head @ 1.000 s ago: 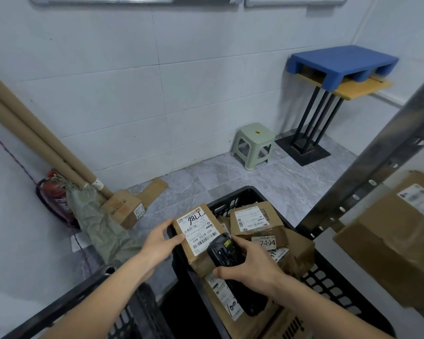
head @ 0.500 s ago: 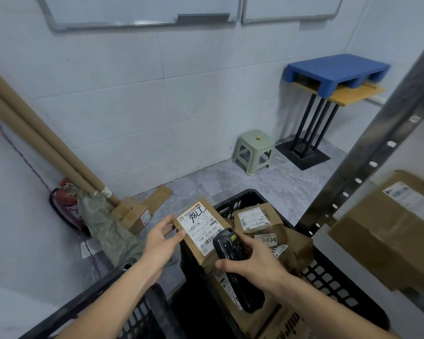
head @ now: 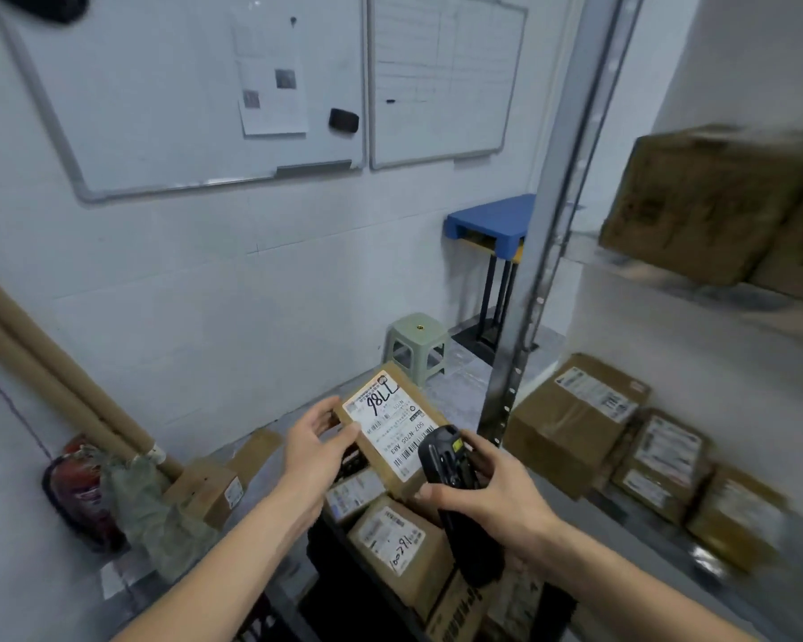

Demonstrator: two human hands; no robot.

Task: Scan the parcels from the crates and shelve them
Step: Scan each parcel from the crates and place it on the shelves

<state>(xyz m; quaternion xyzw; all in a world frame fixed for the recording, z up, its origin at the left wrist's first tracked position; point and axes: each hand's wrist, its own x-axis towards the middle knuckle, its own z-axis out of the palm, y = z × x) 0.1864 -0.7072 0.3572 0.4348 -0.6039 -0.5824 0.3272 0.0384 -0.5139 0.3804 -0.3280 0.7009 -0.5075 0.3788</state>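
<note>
A small brown parcel [head: 385,426] with a white label marked "7786" is held up above the black crate [head: 325,563]. My left hand [head: 316,449] grips its left edge, thumb on the label side. My right hand [head: 487,498] grips a black handheld scanner [head: 450,474], whose head lies over the parcel's lower right corner. Below, in the crate, lie more brown parcels, one [head: 395,544] with handwritten digits on its label.
A metal shelf upright [head: 534,289] rises just right of my hands. Its lower shelf holds several labelled parcels [head: 571,419]; a big box [head: 710,201] sits on the upper shelf. A green stool [head: 418,342], cardboard tubes [head: 52,377], a fire extinguisher [head: 77,484] and whiteboards [head: 195,85] line the wall.
Both hands have lifted the parcel and scanner up out of the crate. My view has swung up and to the right, bringing the shelves and whiteboards into sight.
</note>
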